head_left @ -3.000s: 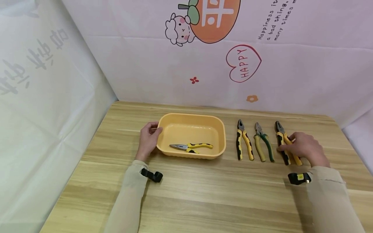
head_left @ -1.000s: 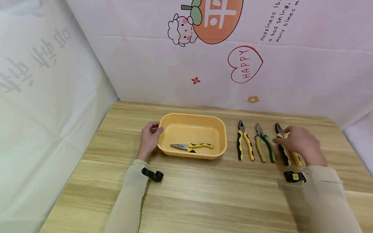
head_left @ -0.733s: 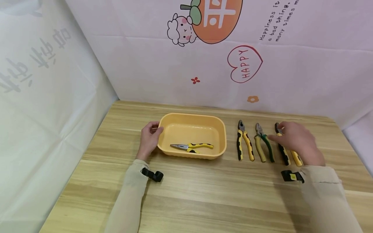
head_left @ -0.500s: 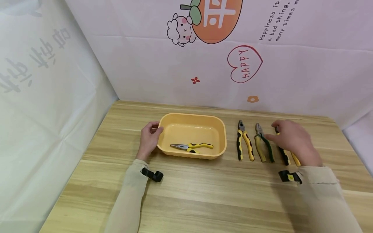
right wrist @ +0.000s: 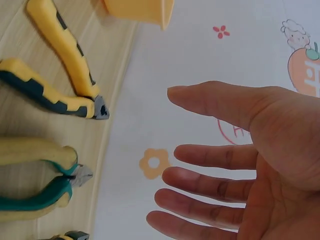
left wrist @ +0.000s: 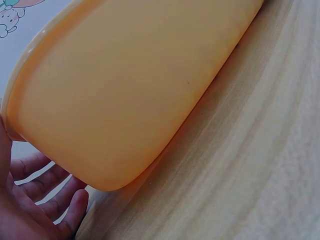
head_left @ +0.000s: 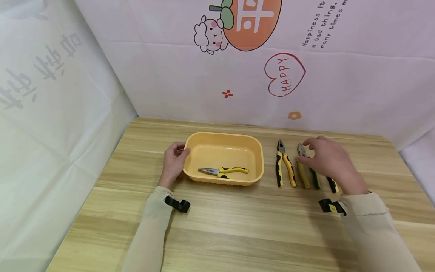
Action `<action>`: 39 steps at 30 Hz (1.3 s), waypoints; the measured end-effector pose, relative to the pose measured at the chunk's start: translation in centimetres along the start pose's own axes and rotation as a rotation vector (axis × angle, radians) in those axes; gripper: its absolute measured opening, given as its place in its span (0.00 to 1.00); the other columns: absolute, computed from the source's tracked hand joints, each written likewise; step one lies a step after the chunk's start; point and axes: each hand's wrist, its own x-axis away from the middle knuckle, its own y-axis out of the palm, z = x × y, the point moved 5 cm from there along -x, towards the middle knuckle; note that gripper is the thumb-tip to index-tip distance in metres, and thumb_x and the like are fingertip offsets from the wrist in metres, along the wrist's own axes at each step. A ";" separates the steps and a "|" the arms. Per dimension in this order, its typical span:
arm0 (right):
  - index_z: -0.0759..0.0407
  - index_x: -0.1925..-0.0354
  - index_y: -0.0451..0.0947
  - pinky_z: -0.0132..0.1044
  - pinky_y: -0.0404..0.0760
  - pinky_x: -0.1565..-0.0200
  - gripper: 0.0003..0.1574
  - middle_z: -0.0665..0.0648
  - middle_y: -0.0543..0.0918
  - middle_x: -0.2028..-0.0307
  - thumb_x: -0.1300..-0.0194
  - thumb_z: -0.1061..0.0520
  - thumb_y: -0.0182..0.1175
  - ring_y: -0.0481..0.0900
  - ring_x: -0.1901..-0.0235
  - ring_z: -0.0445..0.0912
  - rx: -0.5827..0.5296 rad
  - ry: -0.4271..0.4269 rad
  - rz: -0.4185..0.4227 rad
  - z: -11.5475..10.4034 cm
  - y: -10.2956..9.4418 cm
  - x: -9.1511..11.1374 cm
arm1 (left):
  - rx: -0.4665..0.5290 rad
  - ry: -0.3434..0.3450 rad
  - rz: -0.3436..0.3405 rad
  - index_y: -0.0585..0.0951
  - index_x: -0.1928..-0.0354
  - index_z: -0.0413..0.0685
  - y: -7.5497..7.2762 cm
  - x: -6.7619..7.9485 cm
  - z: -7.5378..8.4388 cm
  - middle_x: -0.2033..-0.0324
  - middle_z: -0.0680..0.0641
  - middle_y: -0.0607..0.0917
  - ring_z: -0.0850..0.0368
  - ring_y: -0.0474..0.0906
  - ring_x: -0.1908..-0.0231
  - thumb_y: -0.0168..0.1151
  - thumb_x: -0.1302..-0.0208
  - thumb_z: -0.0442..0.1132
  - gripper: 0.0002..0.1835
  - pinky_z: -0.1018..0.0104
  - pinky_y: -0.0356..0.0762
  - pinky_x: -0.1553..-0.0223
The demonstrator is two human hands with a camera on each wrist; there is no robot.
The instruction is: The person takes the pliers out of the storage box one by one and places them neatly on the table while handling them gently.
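My left hand (head_left: pixel 172 163) holds the left rim of a yellow plastic bin (head_left: pixel 224 154), thumb at the rim; in the left wrist view its other fingers (left wrist: pixel 47 182) lie loosely outside the wall. Inside the bin are yellow-and-black long-nose pliers (head_left: pixel 210 171). My right hand (head_left: pixel 331 160) hovers over the pliers on the table, and the right wrist view shows its fingers spread with nothing in them. Nearest below it are green-handled pliers (head_left: pixel 303 177). Yellow-and-black combination pliers (head_left: pixel 279 170) lie to their left. A third pair of pliers (head_left: pixel 332 184) is mostly hidden under my right hand.
Everything rests on a wood-grain table (head_left: pixel 238 223). A printed white sheet (head_left: pixel 170 75) rises behind its back edge, and a second white sheet (head_left: pixel 68 132) hangs along the left side.
My right hand has let go of the rightmost pliers, risen and moved left toward the green-handled pair. The pliers have stayed in place. My left hand and the bin have not moved.
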 end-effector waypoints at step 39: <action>0.62 0.40 0.79 0.60 0.80 0.58 0.35 0.69 0.79 0.45 0.38 0.44 0.72 0.80 0.52 0.63 0.037 -0.129 0.014 -7.6 -0.4 -1.1 | -0.038 -0.012 -0.013 0.76 0.43 0.25 0.1 1.0 2.4 0.47 0.29 0.79 0.37 0.78 0.47 0.57 0.27 0.30 0.16 0.62 0.79 0.51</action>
